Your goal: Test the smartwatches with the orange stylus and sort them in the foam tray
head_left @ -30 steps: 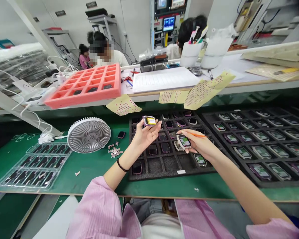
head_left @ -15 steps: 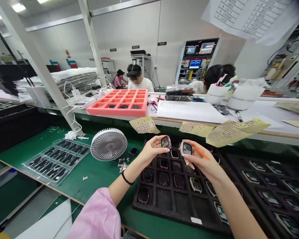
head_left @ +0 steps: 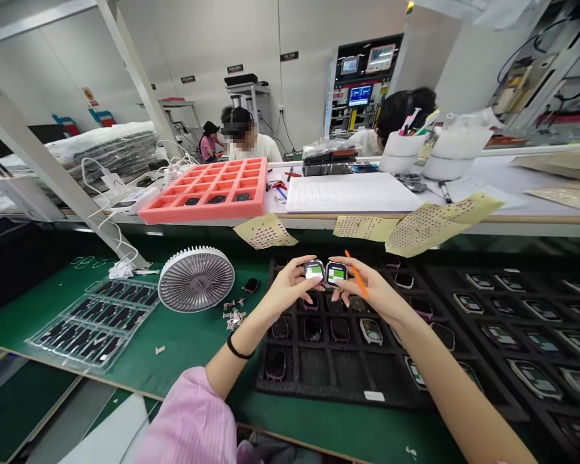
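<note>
My left hand grips a purple-rimmed smartwatch case without a strap, its screen lit green and white. In my right hand is a pale-rimmed smartwatch case, also lit. The two cases are side by side, their edges very close; I cannot tell whether they touch. An orange pen-like stick is tucked between my right fingers. Below both hands lies a black foam tray with several watch cases in its compartments; some front compartments hold none. My forearms hide part of it.
A second black tray of watch cases lies to the right. On the left are a round fan, small loose parts and a clear plastic tray. A pink foam tray sits on the shelf. People work beyond.
My hands have brought the two watch cases together and turned their screens toward me, now brighter. The orange stick stands steeper. The view has shifted slightly right and down.
</note>
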Available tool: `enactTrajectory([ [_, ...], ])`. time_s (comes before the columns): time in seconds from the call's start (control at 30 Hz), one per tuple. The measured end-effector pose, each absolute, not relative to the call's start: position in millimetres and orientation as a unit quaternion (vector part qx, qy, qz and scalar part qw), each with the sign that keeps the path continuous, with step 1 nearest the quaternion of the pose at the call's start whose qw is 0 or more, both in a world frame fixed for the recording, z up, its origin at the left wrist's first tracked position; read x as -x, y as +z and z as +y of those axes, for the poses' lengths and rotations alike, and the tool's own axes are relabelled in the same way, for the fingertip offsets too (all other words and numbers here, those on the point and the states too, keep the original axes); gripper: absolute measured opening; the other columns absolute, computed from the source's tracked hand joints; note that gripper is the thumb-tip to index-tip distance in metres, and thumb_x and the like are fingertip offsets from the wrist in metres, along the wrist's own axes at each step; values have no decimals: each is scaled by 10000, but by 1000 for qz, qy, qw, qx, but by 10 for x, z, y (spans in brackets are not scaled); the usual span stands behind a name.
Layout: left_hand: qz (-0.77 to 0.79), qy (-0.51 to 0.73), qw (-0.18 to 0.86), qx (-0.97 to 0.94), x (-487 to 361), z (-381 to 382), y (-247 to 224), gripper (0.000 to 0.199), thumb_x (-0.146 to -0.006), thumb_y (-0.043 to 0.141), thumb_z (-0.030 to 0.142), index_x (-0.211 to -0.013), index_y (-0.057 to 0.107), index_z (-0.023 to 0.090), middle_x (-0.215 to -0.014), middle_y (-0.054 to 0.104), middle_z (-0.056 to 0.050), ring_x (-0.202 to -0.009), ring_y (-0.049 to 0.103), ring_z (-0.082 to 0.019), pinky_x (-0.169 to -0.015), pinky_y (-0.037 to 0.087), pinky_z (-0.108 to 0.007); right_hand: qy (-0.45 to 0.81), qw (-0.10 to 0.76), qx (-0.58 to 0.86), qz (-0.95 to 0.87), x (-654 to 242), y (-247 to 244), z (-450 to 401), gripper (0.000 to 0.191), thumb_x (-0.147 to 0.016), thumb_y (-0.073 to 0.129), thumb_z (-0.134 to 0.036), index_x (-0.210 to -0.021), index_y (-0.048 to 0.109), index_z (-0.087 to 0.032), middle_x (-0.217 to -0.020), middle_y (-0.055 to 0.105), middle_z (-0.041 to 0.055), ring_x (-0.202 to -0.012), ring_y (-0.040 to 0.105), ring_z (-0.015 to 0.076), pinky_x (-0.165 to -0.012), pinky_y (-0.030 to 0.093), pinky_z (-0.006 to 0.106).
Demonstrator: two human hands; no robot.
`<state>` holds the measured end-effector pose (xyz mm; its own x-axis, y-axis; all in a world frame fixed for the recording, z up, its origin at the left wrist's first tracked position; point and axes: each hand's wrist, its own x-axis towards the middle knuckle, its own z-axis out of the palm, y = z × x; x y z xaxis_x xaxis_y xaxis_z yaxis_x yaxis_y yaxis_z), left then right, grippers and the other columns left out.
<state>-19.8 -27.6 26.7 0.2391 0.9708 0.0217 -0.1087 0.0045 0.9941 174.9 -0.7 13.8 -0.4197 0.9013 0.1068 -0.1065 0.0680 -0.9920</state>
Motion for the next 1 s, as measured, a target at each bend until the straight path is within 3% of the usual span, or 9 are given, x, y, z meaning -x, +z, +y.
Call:
enactTrajectory([
  [0.27, 437, 465, 521, -567, 220, -265, 255, 398, -844, 596, 414, -1161, 572, 176, -930, 657, -58, -658, 662, -120, -401, 414, -137, 563, 419, 351, -619, -1756, 187, -63, 417, -855, 598, -452, -1174, 598, -182, -712, 559, -11, -475, 616, 125, -368, 380, 217],
  [0.47, 434, 474, 524, -559, 231, -287, 291, 423, -828, 618, 435, -1163, 578, 181, -972, 674, -62, -653, 660, -114, -419, 414, -150, 588, 404, 319, -624, -1786, 232, -84, 447, -846, 628, -394, -1241, 541, -205, -897, 621, 48, -570, 645, 135, -401, 411, 221],
  [0.63, 434, 476, 519, -562, 218, -298, 304, 442, -804, 654, 417, -1151, 573, 156, -950, 672, -72, -637, 641, -104, -405, 363, -144, 590, 399, 319, -626, -1802, 230, -76, 475, -840, 635, -393, -1264, 533, -203, -938, 628, 67, -571, 637, 131, -390, 400, 217],
  [0.8, 433, 483, 507, -568, 198, -309, 314, 416, -781, 688, 392, -1105, 590, 150, -913, 669, -56, -611, 595, -76, -428, 361, -146, 577, 397, 327, -635, -1789, 254, -99, 464, -850, 619, -414, -1254, 544, -197, -885, 615, 49, -558, 627, 122, -406, 410, 220],
  [1.0, 438, 474, 511, -568, 206, -315, 320, 402, -853, 597, 427, -1149, 581, 156, -914, 657, -60, -604, 620, -87, -390, 313, -140, 568, 413, 331, -630, -1747, 238, -101, 469, -820, 654, -433, -1216, 584, -194, -801, 575, 13, -522, 629, 125, -375, 375, 210],
])
